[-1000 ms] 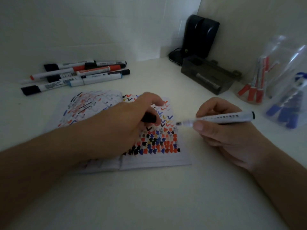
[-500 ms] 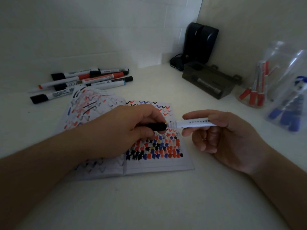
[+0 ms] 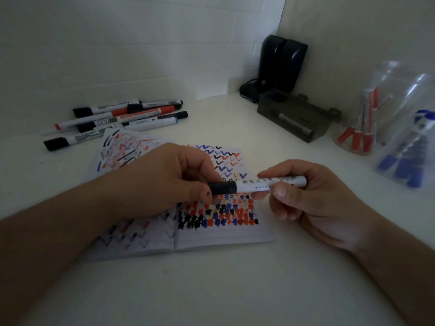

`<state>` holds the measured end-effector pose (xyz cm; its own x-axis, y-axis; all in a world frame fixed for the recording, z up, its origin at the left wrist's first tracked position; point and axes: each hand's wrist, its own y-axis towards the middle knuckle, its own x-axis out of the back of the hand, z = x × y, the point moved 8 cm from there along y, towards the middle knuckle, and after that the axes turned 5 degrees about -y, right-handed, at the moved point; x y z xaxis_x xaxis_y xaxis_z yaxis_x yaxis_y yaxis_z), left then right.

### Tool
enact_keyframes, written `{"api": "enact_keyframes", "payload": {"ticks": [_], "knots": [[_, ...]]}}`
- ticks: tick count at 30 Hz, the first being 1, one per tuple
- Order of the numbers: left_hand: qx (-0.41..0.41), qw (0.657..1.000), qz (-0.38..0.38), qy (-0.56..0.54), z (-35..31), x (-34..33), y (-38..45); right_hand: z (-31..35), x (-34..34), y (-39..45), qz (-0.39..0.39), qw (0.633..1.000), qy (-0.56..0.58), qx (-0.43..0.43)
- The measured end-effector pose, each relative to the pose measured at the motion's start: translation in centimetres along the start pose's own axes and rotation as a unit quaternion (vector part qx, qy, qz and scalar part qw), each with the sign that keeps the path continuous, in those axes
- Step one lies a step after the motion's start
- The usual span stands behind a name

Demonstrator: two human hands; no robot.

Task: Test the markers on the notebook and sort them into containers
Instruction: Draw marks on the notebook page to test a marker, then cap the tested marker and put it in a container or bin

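Observation:
A white marker (image 3: 256, 185) with a black cap (image 3: 222, 187) lies level in the air above the open notebook (image 3: 226, 234). My left hand (image 3: 164, 180) grips the cap end, and the cap sits on the marker. My right hand (image 3: 313, 196) holds the white barrel between thumb and fingers. The notebook's pages are covered with red, blue and black test marks. A pile of several markers (image 3: 117, 118) lies on the table at the back left.
A dark box (image 3: 296, 118) with one marker in it stands at the back right. Beside it are a clear container of red markers (image 3: 360, 135) and a clear container of blue markers (image 3: 407, 161). Two black speakers (image 3: 282, 64) fill the corner.
The cap in my left hand and the bare marker in my right hand came together; the cap is now on the tip. Both hands rose slightly above the notebook.

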<state>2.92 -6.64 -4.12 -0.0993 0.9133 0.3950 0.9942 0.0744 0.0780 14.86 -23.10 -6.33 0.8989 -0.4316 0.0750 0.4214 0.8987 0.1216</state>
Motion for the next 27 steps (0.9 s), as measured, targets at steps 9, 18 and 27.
{"api": "enact_keyframes", "payload": {"ticks": [9,18,27], "knots": [[0.039,0.99,0.037,0.127,0.7,-0.6,0.9,-0.5,0.4,0.2,0.0,0.995,-0.094,0.022],[0.09,0.963,-0.009,0.254,-0.9,-3.1,2.2,2.2,1.6,-3.1,-0.105,0.957,-0.266,-0.057],[-0.089,0.986,0.057,0.132,-11.1,-26.7,-1.9,2.0,9.2,-32.7,-0.352,0.882,-0.311,-0.039]]}}
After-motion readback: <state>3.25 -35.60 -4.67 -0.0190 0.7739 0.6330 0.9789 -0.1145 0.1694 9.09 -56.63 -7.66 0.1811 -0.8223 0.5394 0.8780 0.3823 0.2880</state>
